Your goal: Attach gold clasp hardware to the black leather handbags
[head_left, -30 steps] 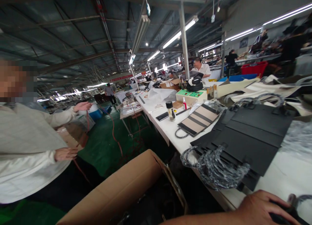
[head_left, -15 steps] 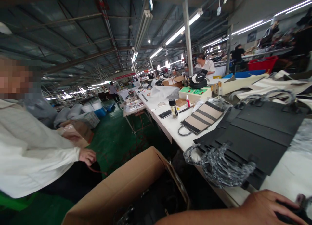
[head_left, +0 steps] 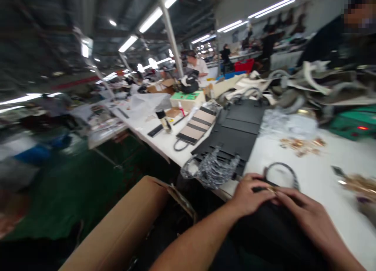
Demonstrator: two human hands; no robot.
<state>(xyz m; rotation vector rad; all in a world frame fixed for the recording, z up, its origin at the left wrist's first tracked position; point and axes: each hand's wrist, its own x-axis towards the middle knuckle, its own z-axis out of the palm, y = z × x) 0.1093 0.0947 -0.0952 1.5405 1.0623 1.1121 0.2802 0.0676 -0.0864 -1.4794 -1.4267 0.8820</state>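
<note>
A black handbag (head_left: pixel 264 232) with a dark looped handle (head_left: pixel 284 166) lies at the table's near edge, in the lower right of the head view. My left hand (head_left: pixel 251 192) is closed on its upper edge, fingers over the top. From the other side my right hand (head_left: pixel 308 210) pinches the same edge, its fingertips meeting those of the left. A small gold-coloured metal piece (head_left: pixel 272 189) shows between the fingertips; its exact kind is too blurred to tell. Just beyond lies a stack of flat black bags (head_left: pixel 235 126), with plastic-wrapped handles (head_left: pixel 216 167) hanging toward me.
An open cardboard box (head_left: pixel 123 220) with black items inside stands left of the table (head_left: pixel 329 208). Gold-coloured metal parts (head_left: pixel 302 145) lie scattered to the right. Farther back are a striped bag panel (head_left: pixel 197 125), a bottle (head_left: pixel 163 121) and a green-topped machine (head_left: pixel 188 98). A person leans in at upper right.
My view has swung right, bringing both hands and the black handbag into sight. Previously only one hand showed at the lower right. The person at the left has mostly left the view.
</note>
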